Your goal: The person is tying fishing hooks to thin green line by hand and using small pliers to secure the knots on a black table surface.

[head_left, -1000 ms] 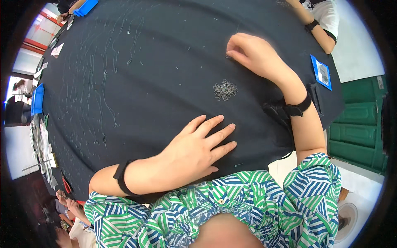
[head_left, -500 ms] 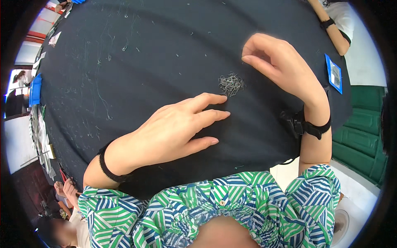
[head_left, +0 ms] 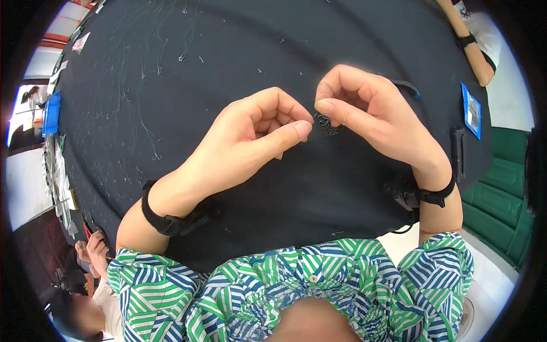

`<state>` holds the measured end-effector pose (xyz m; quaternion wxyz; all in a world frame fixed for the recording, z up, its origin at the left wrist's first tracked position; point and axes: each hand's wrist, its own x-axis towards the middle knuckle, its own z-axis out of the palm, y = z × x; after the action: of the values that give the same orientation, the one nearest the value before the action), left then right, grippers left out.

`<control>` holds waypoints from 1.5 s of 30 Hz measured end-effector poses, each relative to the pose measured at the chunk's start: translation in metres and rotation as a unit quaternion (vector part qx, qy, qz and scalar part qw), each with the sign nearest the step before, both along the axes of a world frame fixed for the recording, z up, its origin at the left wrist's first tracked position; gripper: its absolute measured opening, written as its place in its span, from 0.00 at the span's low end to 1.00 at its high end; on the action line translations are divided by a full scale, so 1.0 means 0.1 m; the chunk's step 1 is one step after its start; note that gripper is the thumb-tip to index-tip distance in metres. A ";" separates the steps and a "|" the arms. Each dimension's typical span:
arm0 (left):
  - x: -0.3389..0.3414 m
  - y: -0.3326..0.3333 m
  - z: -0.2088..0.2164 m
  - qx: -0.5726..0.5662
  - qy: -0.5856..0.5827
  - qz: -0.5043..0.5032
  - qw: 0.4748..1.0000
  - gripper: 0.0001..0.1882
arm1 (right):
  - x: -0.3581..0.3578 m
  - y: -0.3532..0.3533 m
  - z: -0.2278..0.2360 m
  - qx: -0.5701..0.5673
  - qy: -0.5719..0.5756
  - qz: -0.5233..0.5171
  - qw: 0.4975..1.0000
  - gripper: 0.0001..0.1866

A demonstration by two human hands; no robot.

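A small heap of thin, dark metal hooks [head_left: 333,130] lies on the black cloth [head_left: 273,194], partly hidden behind the fingers of my right hand [head_left: 379,119]. That hand is pinched, thumb against forefinger, right over the heap; whatever sits between the tips is too small to name. Facing it from the left, my left hand [head_left: 245,134] has its thumb and forefinger pressed together, almost meeting the right fingertips. A tiny thing may be at its tips, but I cannot make it out.
Fine green lines with small hooks [head_left: 157,156] spread over the cloth at left. A blue packet [head_left: 471,111] lies at the right edge, a blue box [head_left: 51,114] at the left. Behind my right hand is a curved grey strip [head_left: 407,86]. Co-workers' hands [head_left: 94,248] show at lower left.
My left hand has lifted from flat, stretched fingers beside the heap into a pinch. My right hand has come down and left to the heap, and now partly covers it.
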<state>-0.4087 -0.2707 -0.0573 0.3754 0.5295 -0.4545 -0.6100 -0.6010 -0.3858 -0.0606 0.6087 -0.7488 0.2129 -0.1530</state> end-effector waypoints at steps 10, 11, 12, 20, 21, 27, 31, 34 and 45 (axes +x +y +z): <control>0.03 0.00 -0.07 -0.050 -0.025 0.039 0.998 0.08 | 0.06 0.05 -0.01 -0.041 0.003 0.016 0.999 0.07; 0.04 0.01 -0.06 -0.046 -0.017 0.044 0.998 0.07 | 0.07 0.05 0.00 -0.019 0.009 0.010 1.000 0.07; 0.03 0.00 -0.06 -0.040 -0.010 0.046 0.998 0.07 | 0.05 0.05 0.00 0.004 0.014 0.002 1.000 0.07; 0.02 0.01 -0.06 -0.038 -0.006 0.057 0.998 0.07 | 0.04 0.05 0.03 -0.135 -0.026 0.003 0.991 0.08; 0.02 0.01 -0.06 -0.041 -0.006 0.058 0.997 0.07 | 0.04 0.05 0.04 -0.166 -0.026 0.020 0.986 0.07; 0.01 0.00 -0.06 -0.053 -0.004 0.059 0.997 0.07 | 0.03 0.06 0.05 -0.169 -0.002 0.002 0.986 0.06; 0.02 0.00 -0.04 -0.030 0.026 0.074 0.997 0.08 | 0.03 0.05 0.01 -0.085 -0.001 -0.006 0.996 0.07; -0.01 0.00 -0.08 -0.060 0.032 0.093 0.993 0.07 | 0.05 0.07 -0.02 -0.018 -0.026 -0.013 0.999 0.08; 0.05 0.00 -0.13 -0.102 0.056 0.089 0.989 0.05 | 0.04 0.06 0.02 -0.050 0.016 0.010 0.999 0.08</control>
<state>-0.4032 -0.2709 -0.0701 0.5052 0.4921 -0.4433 -0.5533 -0.5967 -0.3794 -0.0590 0.5688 -0.7826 0.2071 -0.1455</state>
